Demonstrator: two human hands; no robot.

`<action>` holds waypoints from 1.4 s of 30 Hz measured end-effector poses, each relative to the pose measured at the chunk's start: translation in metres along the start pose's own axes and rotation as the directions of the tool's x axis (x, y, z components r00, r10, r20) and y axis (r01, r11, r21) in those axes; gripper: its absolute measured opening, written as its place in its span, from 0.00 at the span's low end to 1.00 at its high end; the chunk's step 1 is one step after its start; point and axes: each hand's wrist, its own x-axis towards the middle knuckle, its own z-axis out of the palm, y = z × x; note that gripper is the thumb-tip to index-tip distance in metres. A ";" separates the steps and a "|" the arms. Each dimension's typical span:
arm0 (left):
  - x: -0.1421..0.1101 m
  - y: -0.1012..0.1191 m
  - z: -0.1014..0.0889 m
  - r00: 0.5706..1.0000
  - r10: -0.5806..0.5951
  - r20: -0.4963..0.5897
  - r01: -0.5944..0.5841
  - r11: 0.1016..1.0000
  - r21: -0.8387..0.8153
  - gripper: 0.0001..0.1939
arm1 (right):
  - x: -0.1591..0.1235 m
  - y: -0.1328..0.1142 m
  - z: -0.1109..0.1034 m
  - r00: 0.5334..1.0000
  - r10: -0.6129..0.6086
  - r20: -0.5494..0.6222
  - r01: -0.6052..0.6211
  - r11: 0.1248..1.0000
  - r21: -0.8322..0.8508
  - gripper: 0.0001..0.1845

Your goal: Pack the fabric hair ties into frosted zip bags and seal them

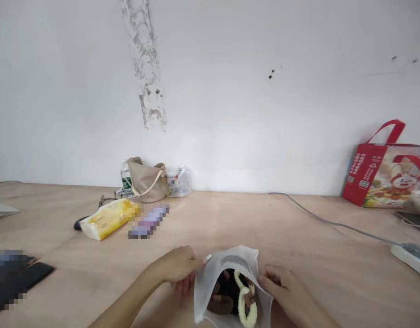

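Note:
A small white translucent pouch (213, 278) stands open on the wooden table (230, 228) at the bottom centre. Inside it show a cream fluffy hair tie (246, 303), a brown one (220, 304) and something dark. My left hand (177, 269) pinches the pouch's left rim with closed fingers. My right hand (288, 296) grips the right rim, holding the mouth apart.
A yellow tissue pack (109, 218) and a blurred flat item (148, 222) lie to the left. A beige bag (146, 182), a bottle and a clear plastic bag stand against the wall. A red gift bag (384, 168), a grey cable (333, 223) and a white power strip are at the right. A dark phone (23, 280) lies far left.

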 end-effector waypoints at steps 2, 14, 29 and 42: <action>0.005 0.000 0.004 1.000 0.002 0.008 -0.001 0.997 -0.080 0.29 | -0.001 -0.002 0.001 1.000 -0.005 0.004 0.005 1.000 0.002 0.17; 0.021 0.000 0.027 0.992 0.108 -0.064 -0.123 0.930 -0.347 0.32 | 0.003 0.001 -0.007 0.995 0.083 -0.049 -0.079 0.993 0.084 0.20; 0.027 0.000 0.038 0.948 0.242 -0.209 -0.311 0.849 -0.428 0.27 | 0.009 0.014 0.000 0.995 0.093 -0.022 -0.082 0.952 0.295 0.09; 0.022 0.006 0.042 0.895 0.336 -0.293 -0.437 0.792 -0.426 0.21 | 0.010 0.017 0.000 0.982 0.057 -0.182 -0.013 0.972 0.235 0.18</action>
